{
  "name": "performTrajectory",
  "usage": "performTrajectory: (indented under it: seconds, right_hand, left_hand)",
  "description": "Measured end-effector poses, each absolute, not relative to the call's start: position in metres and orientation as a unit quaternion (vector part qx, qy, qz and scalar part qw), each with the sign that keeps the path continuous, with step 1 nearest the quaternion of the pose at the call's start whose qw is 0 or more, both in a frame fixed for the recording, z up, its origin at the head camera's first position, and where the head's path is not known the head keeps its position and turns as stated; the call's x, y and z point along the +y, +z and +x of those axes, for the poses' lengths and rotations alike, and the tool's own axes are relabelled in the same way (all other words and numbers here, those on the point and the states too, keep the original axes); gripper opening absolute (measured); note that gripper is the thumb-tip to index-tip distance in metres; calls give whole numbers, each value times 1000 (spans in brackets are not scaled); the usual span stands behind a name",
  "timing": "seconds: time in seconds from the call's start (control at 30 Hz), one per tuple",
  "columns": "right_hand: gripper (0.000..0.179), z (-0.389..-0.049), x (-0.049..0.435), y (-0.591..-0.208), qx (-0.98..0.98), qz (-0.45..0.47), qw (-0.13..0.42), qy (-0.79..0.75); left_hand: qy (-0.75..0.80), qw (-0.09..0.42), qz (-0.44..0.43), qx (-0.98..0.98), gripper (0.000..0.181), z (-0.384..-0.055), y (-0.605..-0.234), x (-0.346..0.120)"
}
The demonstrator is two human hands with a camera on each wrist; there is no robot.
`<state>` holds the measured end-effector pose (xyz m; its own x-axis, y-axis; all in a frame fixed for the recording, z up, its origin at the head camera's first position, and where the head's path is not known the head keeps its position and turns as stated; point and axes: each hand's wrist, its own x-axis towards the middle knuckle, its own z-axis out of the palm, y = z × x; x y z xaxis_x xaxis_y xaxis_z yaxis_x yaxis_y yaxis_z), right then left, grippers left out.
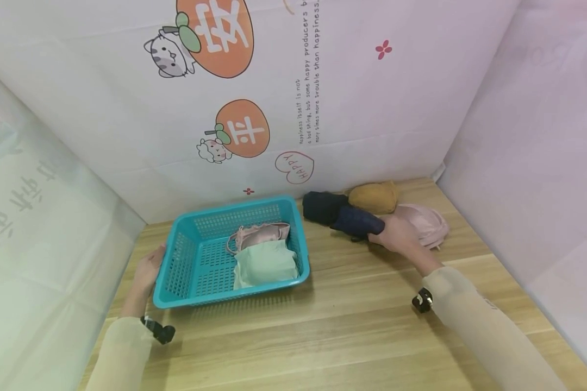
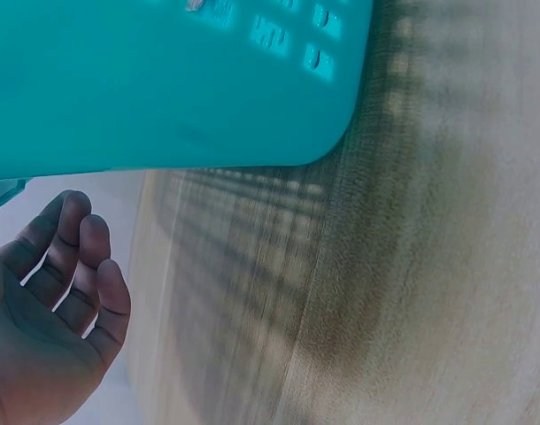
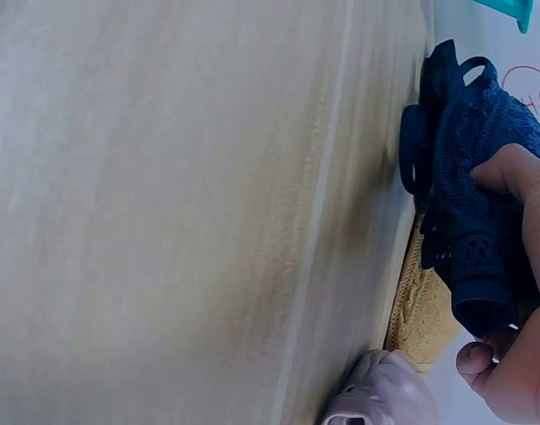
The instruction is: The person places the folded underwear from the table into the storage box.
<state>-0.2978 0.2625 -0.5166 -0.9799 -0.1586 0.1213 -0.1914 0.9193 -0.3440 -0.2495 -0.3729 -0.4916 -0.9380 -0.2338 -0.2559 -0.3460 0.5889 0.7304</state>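
My right hand (image 1: 396,233) pinches a folded navy lace bra (image 1: 357,221), thumb on the near side. In the right wrist view the bra (image 3: 482,168) is tilted, its straps and band hanging by the tabletop. A black folded garment (image 1: 323,206) lies just left of it, a mustard lace garment (image 1: 373,196) behind, and a pale pink bra (image 1: 423,222) partly hidden beyond the hand. My left hand (image 1: 149,269) is at the left rim of a turquoise basket (image 1: 176,301). In the left wrist view its fingers (image 2: 95,239) are loosely bent beside the basket's outer wall.
Inside the basket, a pink bra (image 1: 264,234) and a pale green folded garment (image 1: 266,263) sit on the right side. The wooden table (image 1: 332,336) meets a printed cloth wall (image 1: 347,108) at the back, with cloth walls on both sides.
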Motion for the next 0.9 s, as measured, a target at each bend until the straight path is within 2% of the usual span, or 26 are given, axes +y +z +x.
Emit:
performTrajectory:
  seconds: [0.53,0.77,0.9]
  right_hand:
    - [23,-293,252,-499,-970,98,83,206]
    - [25,-290,240,-484,-967,112,112,200]
    - [28,-288,234,-475,-965,107,109,213]
  left_hand:
    - [426,67,-164,887,97,-248,-487,-370]
    - [433,71,-164,883,99,-248,-487,-372]
    - [435,73,-158,883,99,-247,-488,-373]
